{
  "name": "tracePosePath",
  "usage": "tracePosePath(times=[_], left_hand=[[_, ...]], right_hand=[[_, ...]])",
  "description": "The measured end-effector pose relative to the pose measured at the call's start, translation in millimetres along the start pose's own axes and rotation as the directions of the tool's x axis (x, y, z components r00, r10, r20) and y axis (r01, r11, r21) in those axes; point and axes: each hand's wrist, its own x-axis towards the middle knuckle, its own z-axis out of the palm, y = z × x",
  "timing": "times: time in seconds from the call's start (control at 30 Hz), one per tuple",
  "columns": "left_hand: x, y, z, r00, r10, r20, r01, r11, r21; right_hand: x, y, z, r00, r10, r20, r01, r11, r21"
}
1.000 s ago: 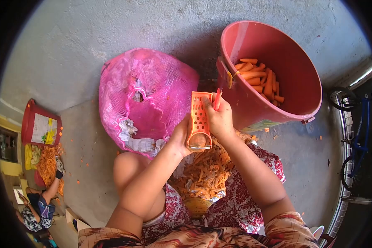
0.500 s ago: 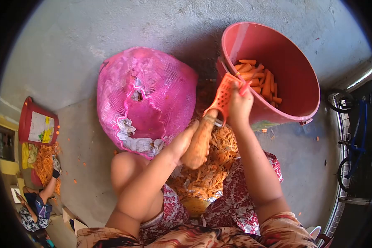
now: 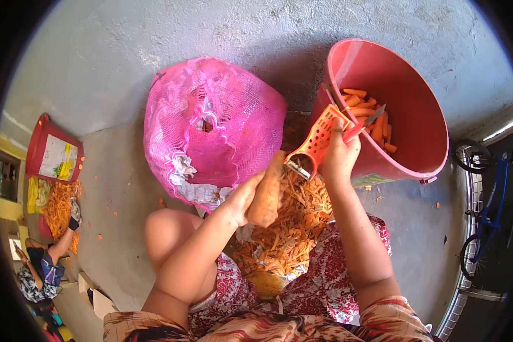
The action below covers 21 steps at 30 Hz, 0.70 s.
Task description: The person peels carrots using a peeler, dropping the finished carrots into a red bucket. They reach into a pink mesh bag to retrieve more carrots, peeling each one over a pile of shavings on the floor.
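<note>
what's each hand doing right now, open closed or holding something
Left hand: closed around a carrot, holding it over the pile of peelings.
Right hand: closed on the orange peeler, its blade end at the carrot's tip.

1. My left fingers (image 3: 251,191) cover the lower part of the long orange carrot (image 3: 266,196) I grip, so its end is hidden.
2. My right fingers (image 3: 341,149) wrap the orange plastic peeler (image 3: 316,142), hiding its handle.
3. The round pink plastic bucket (image 3: 416,114) hides the lower peeled carrots behind its wall.
4. The blue bicycle (image 3: 487,216) is cut off by the picture's dark right edge.
5. The seated person (image 3: 40,271) at far left is too small to make out.
</note>
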Motion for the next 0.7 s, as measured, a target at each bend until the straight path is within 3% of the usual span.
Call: tracePosePath(times=[0.07, 0.13, 0.2, 0.27, 0.37, 0.5, 0.6, 0.7], left_hand=[[4, 1, 3, 0.987, 0.095, -0.129, -0.099, 0.995, -0.019], [6, 4, 18, 0.965, 0.148, -0.218, -0.166, 0.984, -0.066], [9, 6, 20, 0.974, 0.192, -0.119, -0.207, 0.969, -0.132], [9, 8, 20, 0.972, 0.226, -0.064, -0.233, 0.960, -0.153], [10, 7, 22, 0.973, 0.218, -0.078, -0.229, 0.954, -0.195], [12, 4, 15, 0.975, 0.216, -0.046, -0.220, 0.953, -0.206], [9, 2, 16, 0.969, 0.227, -0.102, -0.236, 0.968, -0.082], [7, 3, 20, 0.962, 0.244, -0.124, -0.222, 0.960, 0.171]], right_hand=[[-9, 9, 1, 0.992, 0.082, 0.093, -0.071, 0.991, -0.118], [-29, 4, 15, 0.964, 0.152, 0.217, -0.128, 0.985, -0.119], [-42, -2, 25, 0.927, 0.244, 0.284, -0.208, 0.966, -0.151], [-43, 9, 26, 0.928, 0.159, 0.337, -0.137, 0.987, -0.087], [-42, 5, 25, 0.921, 0.140, 0.363, -0.063, 0.974, -0.217], [-46, 1, 26, 0.918, 0.169, 0.358, -0.091, 0.970, -0.225], [-49, 1, 26, 0.929, 0.124, 0.349, -0.047, 0.974, -0.221], [-47, 7, 22, 0.954, 0.088, 0.288, 0.000, 0.956, -0.292]])
